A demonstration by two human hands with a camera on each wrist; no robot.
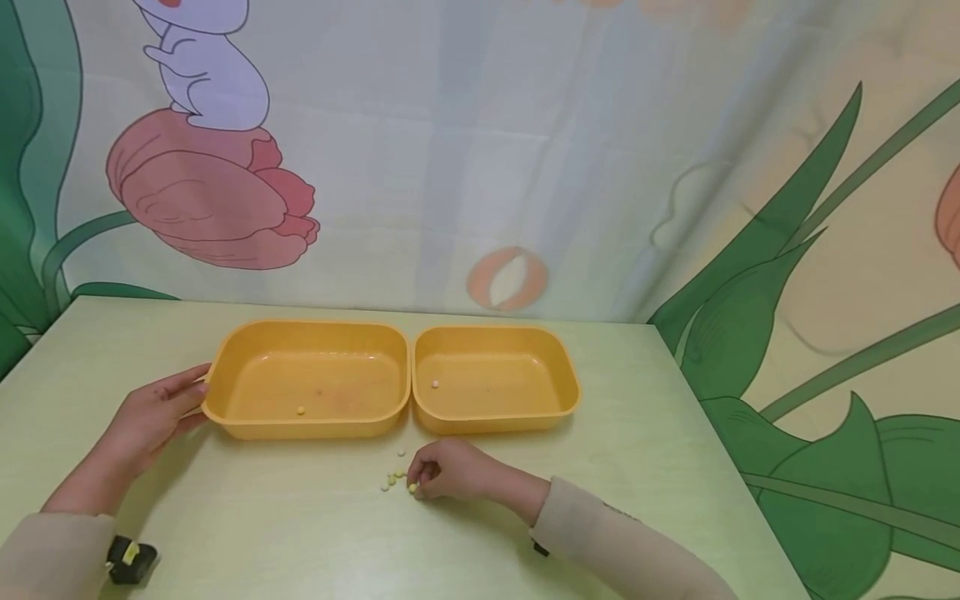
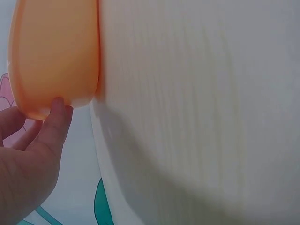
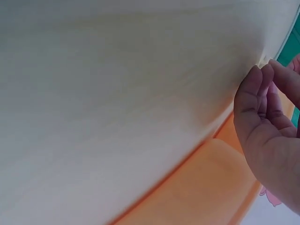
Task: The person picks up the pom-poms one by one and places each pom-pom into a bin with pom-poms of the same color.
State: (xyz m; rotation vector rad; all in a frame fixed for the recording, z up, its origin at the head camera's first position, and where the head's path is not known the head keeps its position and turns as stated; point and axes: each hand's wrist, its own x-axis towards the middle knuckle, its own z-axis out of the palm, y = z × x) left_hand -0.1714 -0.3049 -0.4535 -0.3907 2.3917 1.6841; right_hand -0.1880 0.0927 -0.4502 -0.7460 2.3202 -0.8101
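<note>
My left hand (image 1: pixel 152 417) grips the left end of the larger yellow plastic tray (image 1: pixel 307 429), thumb against its wall in the left wrist view. One yellow bead (image 1: pixel 301 410) lies inside that tray. In front of the trays, my right hand (image 1: pixel 459 471) pinches a small yellow bead (image 1: pixel 412 487) at its fingertips, low over the table. Beside those fingertips lie several loose beads (image 1: pixel 392 480), yellow and whitish. The smaller yellow tray (image 1: pixel 495 422) stands right against the larger one and has a pale pinkish bead (image 1: pixel 435 384) in it. In the right wrist view the curled fingers (image 3: pixel 248 105) partly hide the beads.
Both trays stand toward the back of a pale wood-grain table (image 1: pixel 315 525). A printed curtain (image 1: pixel 585 183) hangs behind its rear edge and down the right side. A small black device (image 1: pixel 131 560) sits by the left sleeve.
</note>
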